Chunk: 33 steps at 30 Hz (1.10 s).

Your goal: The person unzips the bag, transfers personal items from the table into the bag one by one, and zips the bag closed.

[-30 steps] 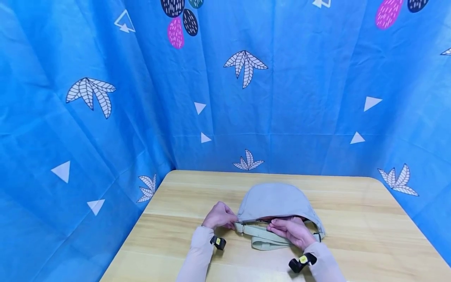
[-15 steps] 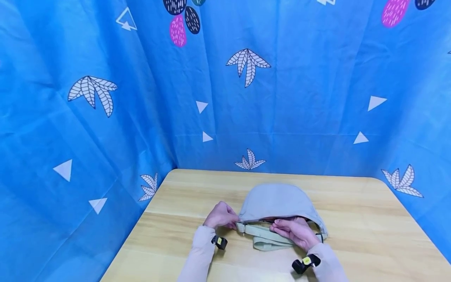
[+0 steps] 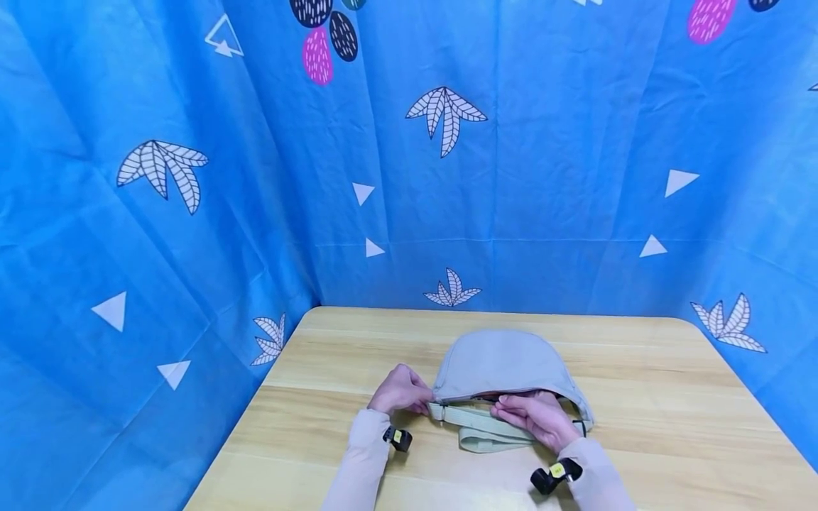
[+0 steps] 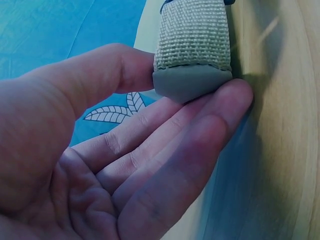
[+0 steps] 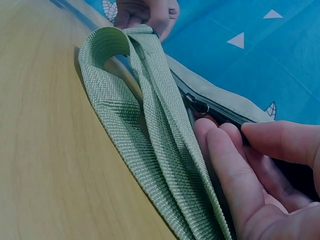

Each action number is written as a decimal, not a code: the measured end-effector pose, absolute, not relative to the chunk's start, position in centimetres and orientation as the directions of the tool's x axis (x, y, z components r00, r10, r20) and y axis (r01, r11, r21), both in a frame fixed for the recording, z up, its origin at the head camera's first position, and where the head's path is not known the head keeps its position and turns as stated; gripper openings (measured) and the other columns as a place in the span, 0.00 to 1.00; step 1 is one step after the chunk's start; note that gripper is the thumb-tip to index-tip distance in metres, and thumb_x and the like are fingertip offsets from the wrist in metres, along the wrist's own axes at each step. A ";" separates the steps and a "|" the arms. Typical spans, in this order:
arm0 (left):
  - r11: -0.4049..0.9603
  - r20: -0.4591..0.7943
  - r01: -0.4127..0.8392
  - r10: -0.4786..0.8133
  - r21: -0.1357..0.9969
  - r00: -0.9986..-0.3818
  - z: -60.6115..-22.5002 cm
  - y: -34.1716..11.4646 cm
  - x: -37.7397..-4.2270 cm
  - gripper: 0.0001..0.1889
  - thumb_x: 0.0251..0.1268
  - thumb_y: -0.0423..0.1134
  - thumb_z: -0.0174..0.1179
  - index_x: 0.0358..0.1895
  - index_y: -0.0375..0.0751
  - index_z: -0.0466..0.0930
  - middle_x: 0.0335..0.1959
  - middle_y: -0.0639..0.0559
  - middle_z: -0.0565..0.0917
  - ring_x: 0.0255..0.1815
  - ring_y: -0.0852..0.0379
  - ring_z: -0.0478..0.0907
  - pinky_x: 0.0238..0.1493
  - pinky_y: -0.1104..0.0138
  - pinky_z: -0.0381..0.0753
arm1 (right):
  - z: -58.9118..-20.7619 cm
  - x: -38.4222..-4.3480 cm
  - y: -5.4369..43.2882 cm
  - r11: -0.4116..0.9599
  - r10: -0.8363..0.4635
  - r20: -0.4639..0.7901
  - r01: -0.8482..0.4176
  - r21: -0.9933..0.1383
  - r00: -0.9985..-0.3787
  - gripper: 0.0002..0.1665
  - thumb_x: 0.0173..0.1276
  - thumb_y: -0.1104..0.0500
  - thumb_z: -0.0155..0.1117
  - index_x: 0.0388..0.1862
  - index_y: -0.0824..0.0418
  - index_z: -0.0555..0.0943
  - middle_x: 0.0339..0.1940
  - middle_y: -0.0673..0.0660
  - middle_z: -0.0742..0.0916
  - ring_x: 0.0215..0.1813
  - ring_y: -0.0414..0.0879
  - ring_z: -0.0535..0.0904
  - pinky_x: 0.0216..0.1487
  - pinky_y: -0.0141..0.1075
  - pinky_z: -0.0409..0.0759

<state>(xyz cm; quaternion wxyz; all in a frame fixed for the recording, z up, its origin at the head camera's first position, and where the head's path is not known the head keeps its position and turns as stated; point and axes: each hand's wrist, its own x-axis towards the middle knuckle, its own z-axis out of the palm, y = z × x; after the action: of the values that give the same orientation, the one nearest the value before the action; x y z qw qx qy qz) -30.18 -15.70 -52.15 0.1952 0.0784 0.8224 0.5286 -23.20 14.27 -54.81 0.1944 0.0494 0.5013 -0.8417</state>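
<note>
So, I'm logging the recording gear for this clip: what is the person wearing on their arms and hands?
Both arms are in long, close-fitting pale beige sleeves that reach the wrists. The left hand and right hand are bare: no gloves, and no rings that can be seen. Each wrist carries a small black camera unit with a yellow marking, one at the left wrist, one at the right.

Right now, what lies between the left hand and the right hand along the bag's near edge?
In the head view, the strap and the bag's zipper edge run from the left hand to the right hand.
</note>
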 end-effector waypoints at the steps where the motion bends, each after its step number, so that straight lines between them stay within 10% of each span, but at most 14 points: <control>1: 0.431 -0.237 -0.075 0.335 0.899 -0.912 -52.1 -15.7 -30.2 0.03 0.53 0.28 0.71 0.32 0.32 0.89 0.23 0.42 0.89 0.20 0.54 0.87 0.30 0.64 0.91 | -54.8 -23.2 14.3 -0.422 -0.278 -0.277 0.376 -0.825 -0.920 0.09 0.73 0.73 0.60 0.43 0.70 0.87 0.41 0.61 0.93 0.48 0.51 0.92 0.59 0.36 0.87; 33: 0.456 -0.241 -0.067 0.337 0.887 -0.910 -51.9 -15.6 -29.8 0.03 0.55 0.28 0.70 0.33 0.32 0.89 0.24 0.42 0.90 0.21 0.53 0.88 0.29 0.66 0.90 | -54.6 -22.6 15.4 -0.421 -0.281 -0.244 0.348 -0.838 -0.928 0.10 0.73 0.74 0.58 0.45 0.71 0.86 0.41 0.62 0.93 0.48 0.50 0.92 0.59 0.36 0.87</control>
<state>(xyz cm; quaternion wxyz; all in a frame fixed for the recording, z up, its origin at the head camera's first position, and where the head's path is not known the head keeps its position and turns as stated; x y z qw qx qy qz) -29.79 -15.64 -51.91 0.1957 0.0813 0.8305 0.5151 -22.57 15.41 -54.60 0.1866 0.0329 0.5046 -0.8423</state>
